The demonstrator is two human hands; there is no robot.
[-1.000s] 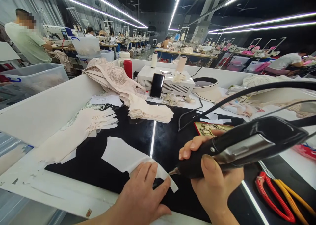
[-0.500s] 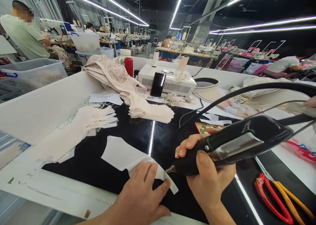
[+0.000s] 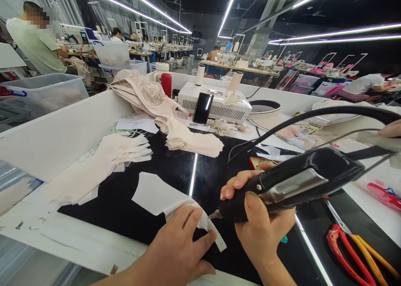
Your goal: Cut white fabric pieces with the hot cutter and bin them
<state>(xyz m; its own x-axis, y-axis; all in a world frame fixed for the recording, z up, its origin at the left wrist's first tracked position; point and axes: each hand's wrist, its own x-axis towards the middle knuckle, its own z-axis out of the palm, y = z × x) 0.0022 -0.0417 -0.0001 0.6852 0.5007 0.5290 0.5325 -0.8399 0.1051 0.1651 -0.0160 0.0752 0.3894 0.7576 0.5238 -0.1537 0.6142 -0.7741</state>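
Observation:
A pale fabric piece (image 3: 156, 192) lies on the black work surface, its narrow strip running toward me. My left hand (image 3: 180, 240) rests on this strip with fingers spread, pressing it down. In my right hand (image 3: 261, 223) is a black handheld ultrasonic welder (image 3: 291, 185), the fingers wrapped round its body. Its pointed metal tip touches or nearly touches the strip's edge, just beyond my left fingertips; I cannot tell which. A thick black cable (image 3: 313, 114) arches above the tool. Part of the strip is hidden under my left hand.
Fabric stacks lie at left (image 3: 100, 164) and beyond the piece (image 3: 194, 139). Red-and-yellow-handled scissors (image 3: 351, 244) are at right. Behind stand a white vented box (image 3: 216, 104), a phone (image 3: 203, 107) and a red bottle (image 3: 166, 84). Another person (image 3: 37, 43) sits at far left.
The whole view has shifted slightly. The welder and my right hand have moved a little left, with the tip still by the strip. My left hand stays on the fabric.

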